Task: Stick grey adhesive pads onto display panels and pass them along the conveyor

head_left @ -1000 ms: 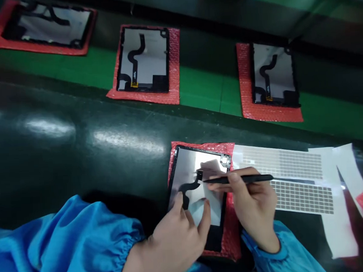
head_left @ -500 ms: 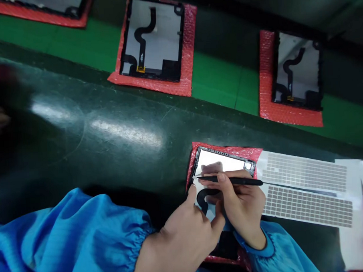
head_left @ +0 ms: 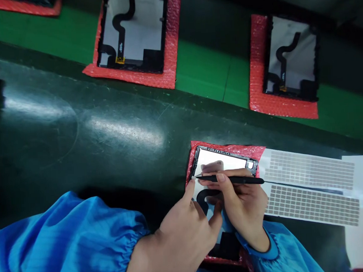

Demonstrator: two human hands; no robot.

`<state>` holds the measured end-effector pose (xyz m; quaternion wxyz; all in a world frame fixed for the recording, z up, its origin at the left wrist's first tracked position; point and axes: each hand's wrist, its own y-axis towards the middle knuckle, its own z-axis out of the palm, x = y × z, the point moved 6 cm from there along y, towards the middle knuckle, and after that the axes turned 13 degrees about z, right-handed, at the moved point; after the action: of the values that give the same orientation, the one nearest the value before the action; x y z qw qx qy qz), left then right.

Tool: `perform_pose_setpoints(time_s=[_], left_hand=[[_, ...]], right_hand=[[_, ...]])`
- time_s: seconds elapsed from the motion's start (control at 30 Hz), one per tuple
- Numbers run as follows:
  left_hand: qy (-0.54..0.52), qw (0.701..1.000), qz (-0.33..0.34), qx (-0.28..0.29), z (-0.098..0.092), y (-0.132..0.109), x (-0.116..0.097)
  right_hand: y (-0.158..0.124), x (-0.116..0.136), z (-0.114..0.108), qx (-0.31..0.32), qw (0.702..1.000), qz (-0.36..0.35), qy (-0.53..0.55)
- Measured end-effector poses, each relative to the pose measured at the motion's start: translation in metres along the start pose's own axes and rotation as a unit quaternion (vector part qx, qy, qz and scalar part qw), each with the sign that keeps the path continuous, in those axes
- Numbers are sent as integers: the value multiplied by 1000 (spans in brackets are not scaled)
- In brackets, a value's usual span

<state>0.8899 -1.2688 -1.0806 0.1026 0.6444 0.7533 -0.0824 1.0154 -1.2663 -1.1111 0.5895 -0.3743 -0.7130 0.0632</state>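
Head view, looking down on a dark bench point(head_left: 79, 128): right hand point(head_left: 241, 205) pinching a black tool point(head_left: 231, 179) between thumb and fingers, its fine tip reaching toward the left edge of a tablet panel point(head_left: 221, 160). Left hand point(head_left: 180, 236) lying open, fingers point(head_left: 191, 187) spread apart, tips resting on the panel beside a black flex cable point(head_left: 206, 197). Both hands crowding close together, neither clamped on the panel. Panel lying on red bubble wrap point(head_left: 257, 150) at the bench's near side, grey pad sheets point(head_left: 311, 204) just right of it, more panels point(head_left: 131, 30) sitting on a green mat point(head_left: 203, 75) beyond.

Risks, as judged from here: tip slipping under too much pressure and scratching the glossy face; cable creasing or tearing if snagged by the tip; panel sliding on the wrap if left fingers lifting; blue cuff point(head_left: 270, 250) dragging over the loose sheets.
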Motion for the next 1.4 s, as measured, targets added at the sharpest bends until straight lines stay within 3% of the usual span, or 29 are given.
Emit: perform_pose_setpoints(time_s=[0.23,0.37,0.5,0.53,0.6,0.67,0.73,0.83,0.93,1.0,1.07,1.13,1.2,1.3,1.4], left_hand=[[-5,1000,21,16,2,-2,4],[-11,998,22,55,5,-4,7],[-57,997,47,28,-15,-9,14],[-73,997,29,21,-21,-12,20],[-91,992,-76,42,-25,-23,41],[-114,966,-212,91,-18,-38,61],[-175,938,-280,104,-5,-47,66],[-275,909,-311,33,9,-45,60],[-327,882,-335,-56,12,-38,52],[-415,833,-332,-152,10,-34,50],[-503,759,-329,-251,10,-32,54],[-525,716,-340,-310,11,-33,69],[-499,708,-360,-346,9,-35,97],[-440,702,-389,-403,-8,-35,163],[-360,704,-421,-445,-39,-28,241]], right_hand=[[1,4,3,7,1000,-15,-5],[0,2,4,16,999,-7,43],[-1,9,-11,-5,992,-28,123],[-1,11,-19,-20,990,-41,135],[-1,15,-39,-51,985,-67,151],[3,15,-60,-75,980,-88,161],[9,11,-79,-90,977,-97,169],[21,-3,-97,-90,975,-87,185],[29,-18,-104,-81,972,-72,208],[31,-24,-107,-90,966,-76,228],[32,-28,-109,-92,962,-76,245],[34,-31,-111,-94,959,-73,257],[36,-34,-113,-98,957,-72,265],[42,-38,-113,-84,961,-69,255],[47,-45,-111,-66,968,-53,237]])
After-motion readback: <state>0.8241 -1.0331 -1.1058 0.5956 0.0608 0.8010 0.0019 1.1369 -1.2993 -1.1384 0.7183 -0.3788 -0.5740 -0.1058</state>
